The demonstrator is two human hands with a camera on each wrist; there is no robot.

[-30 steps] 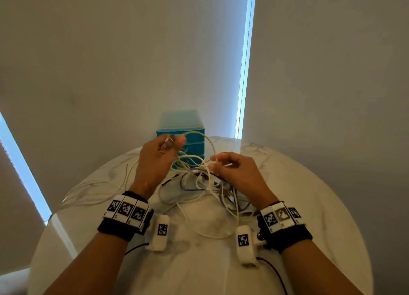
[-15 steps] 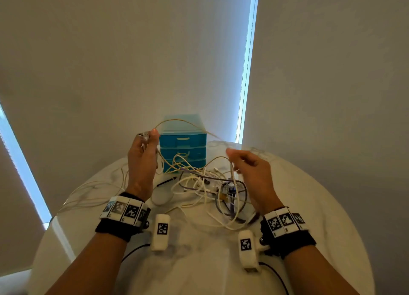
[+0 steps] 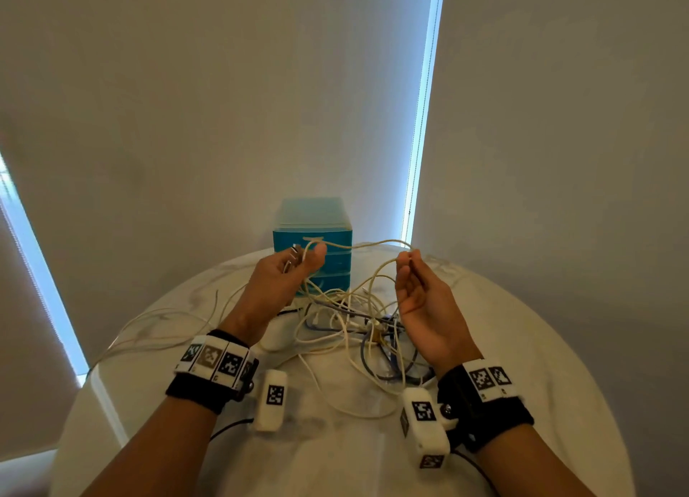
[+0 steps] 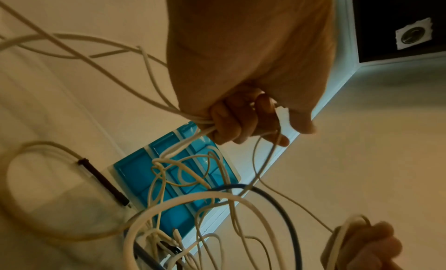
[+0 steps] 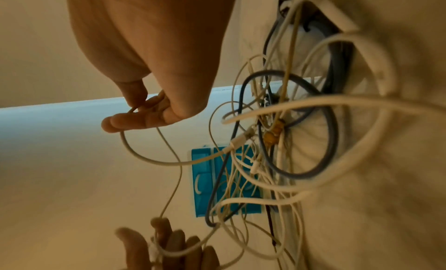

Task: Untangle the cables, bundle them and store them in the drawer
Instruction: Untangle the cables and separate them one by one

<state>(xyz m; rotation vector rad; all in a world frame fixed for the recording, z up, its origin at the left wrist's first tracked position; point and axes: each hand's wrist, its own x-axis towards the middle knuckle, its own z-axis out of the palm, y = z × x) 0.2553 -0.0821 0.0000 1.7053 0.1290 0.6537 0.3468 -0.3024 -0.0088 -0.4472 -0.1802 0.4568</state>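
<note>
A tangle of white, blue and dark cables point(image 3: 354, 325) lies mid-table on the round white table point(image 3: 522, 347). Behind it stands a blue drawer unit point(image 3: 313, 231) with its drawers closed. My left hand point(image 3: 302, 257) is raised in front of the unit, fingers curled round white cable strands point(image 4: 193, 121) and a plug end. My right hand point(image 3: 406, 261), palm turned toward me, pinches one thin white cable point(image 3: 358, 244) that arcs across to the left hand. In the right wrist view that thin white cable point(image 5: 169, 146) drops from the fingertips point(image 5: 115, 123) toward the tangle point(image 5: 289, 131).
More loose white cable point(image 3: 160, 325) trails over the table's left side to its edge. Walls and bright window gaps close in behind the blue drawer unit point(image 5: 205, 178). Bare tabletop shows near me between my forearms.
Both hands have lifted off the tangle and moved apart, drawing a white cable out between them. The right hand has turned palm-up and now pinches only that strand.
</note>
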